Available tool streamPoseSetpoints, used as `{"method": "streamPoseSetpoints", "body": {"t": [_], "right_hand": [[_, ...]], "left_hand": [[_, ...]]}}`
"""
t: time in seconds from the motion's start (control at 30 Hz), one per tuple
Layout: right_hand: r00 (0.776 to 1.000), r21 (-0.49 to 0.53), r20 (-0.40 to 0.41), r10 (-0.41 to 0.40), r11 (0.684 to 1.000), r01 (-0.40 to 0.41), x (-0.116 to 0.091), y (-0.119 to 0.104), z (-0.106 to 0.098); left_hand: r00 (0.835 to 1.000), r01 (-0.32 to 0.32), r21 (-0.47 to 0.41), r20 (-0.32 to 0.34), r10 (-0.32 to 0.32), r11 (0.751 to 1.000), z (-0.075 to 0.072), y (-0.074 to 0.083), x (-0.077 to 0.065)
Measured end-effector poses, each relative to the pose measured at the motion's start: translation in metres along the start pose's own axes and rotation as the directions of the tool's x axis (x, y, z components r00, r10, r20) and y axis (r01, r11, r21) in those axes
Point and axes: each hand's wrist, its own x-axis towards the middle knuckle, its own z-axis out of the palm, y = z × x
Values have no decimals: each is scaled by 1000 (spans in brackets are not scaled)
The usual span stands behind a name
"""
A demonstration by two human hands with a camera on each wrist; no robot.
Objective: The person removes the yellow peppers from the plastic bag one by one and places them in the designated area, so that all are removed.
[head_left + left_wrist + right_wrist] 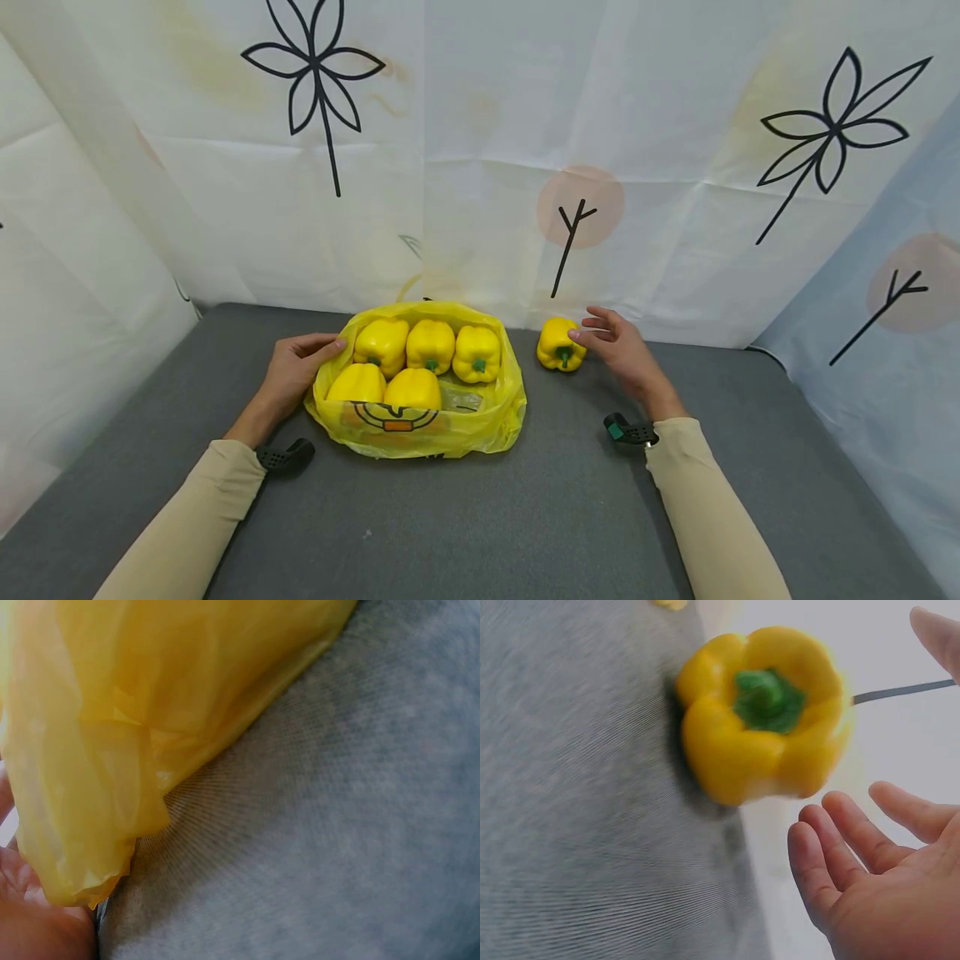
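A yellow plastic bag (498, 425) stands with its mouth wide on the grey table, and several yellow bell peppers (431, 345) lie inside it. My left hand (296, 371) pinches the bag's left rim; the left wrist view shows the bag's side (195, 675) close up, with only part of that hand (45, 930). To the right of the bag, a single yellow bell pepper (558, 343) sits on the table, its green stem toward me. Beside it is my right hand (621, 354), fingers spread and slightly bent. The right wrist view shows a gap between these fingers and the pepper (724, 754).
The grey table (480, 525) ends at a white cloth backdrop (480, 217) with printed flowers, right behind the bag and the lone pepper. More cloth hangs on the left and right sides. A black band (632, 431) is on each wrist.
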Motion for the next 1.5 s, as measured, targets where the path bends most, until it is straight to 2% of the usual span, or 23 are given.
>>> {"method": "streamPoseSetpoints", "body": {"t": [0.53, 0.93, 1.5], "right_hand": [[995, -90, -26, -101, 991, 98, -16, -39, 1], [980, -70, 38, -193, 978, 195, -34, -74, 14], [951, -56, 126, -282, 955, 291, -45, -96, 40]], "left_hand": [[1000, 1, -11, -2, -1, 1000, -1, -2, 1], [1000, -11, -8, 1, 11, 1000, 0, -1, 0], [1000, -14, 4, -3, 14, 1000, 0, -2, 2]]}}
